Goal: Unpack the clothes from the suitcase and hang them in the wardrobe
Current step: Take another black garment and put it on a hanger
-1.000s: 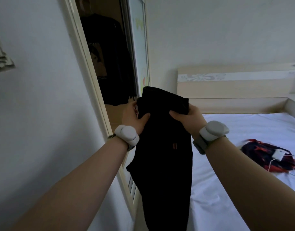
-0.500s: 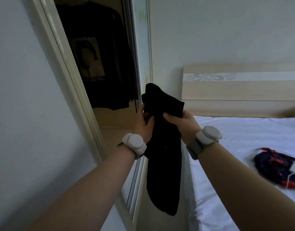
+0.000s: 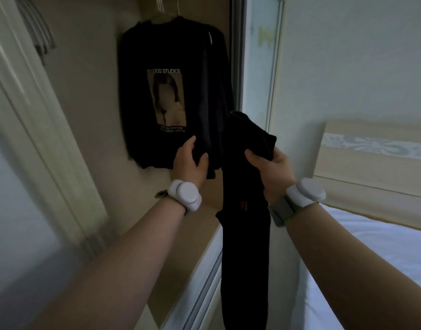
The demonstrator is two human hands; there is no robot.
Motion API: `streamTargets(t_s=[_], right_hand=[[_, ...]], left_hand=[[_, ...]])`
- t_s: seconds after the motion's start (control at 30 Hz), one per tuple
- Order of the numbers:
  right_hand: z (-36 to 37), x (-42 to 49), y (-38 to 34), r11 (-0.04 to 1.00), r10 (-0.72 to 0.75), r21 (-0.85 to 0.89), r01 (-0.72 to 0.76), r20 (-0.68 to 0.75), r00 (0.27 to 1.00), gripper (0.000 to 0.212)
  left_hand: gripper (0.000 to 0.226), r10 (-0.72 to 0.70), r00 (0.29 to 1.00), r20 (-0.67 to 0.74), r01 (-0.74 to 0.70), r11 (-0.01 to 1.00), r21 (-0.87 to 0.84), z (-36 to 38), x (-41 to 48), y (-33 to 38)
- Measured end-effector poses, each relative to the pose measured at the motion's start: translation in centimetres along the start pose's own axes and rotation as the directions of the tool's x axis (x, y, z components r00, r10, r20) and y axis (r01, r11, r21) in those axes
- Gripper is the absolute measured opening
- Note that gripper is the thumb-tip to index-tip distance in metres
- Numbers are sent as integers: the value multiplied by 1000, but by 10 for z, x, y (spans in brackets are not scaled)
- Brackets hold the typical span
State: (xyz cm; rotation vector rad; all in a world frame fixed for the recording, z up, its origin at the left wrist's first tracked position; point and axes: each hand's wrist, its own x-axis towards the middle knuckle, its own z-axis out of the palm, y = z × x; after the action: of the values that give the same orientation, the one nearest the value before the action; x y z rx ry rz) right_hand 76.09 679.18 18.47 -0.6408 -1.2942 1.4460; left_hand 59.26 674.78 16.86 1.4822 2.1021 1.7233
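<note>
Wardrobe [image 3: 90,115] blurred: right hand [image 3: 270,172] grips black garment [image 3: 245,246], cut off below; left hand [image 3: 188,163] at shirt [image 3: 166,55], grasp unclear.

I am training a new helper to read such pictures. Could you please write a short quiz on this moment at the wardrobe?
1. True or false: a printed T-shirt already hangs in the wardrobe.
2. Which of the hands grips the black garment? A: left. B: right. C: both.
3. Fill in: the bed lies on the person's ____ side.

Key: 1 true; 2 B, the right hand; 3 right.
</note>
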Motion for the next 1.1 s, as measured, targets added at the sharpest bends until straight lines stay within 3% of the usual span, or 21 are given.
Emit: streamTargets(t_s=[0.2,0.4,0.77,0.93,1.1], right_hand=[[24,72,16,999,-17,53,13,76,997,20],[66,157,40,995,-8,104,-12,196,981,21],[145,250,56,962,-14,249,-108,443,897,27],[193,291,66,947,-44,286,-146,567,823,24],[233,308,58,913,-98,341,-224,717,690,24]], left_hand=[[53,-32,977,-212,56,992,109,7,69,-21],[54,10,897,-443,84,978,193,-5,153,-52],[56,155,785,-600,158,886,435,-53,226,-74],[59,234,735,-636,272,758,593,-85,240,-74],[60,341,698,-630,432,501,750,-108,242,-47]])
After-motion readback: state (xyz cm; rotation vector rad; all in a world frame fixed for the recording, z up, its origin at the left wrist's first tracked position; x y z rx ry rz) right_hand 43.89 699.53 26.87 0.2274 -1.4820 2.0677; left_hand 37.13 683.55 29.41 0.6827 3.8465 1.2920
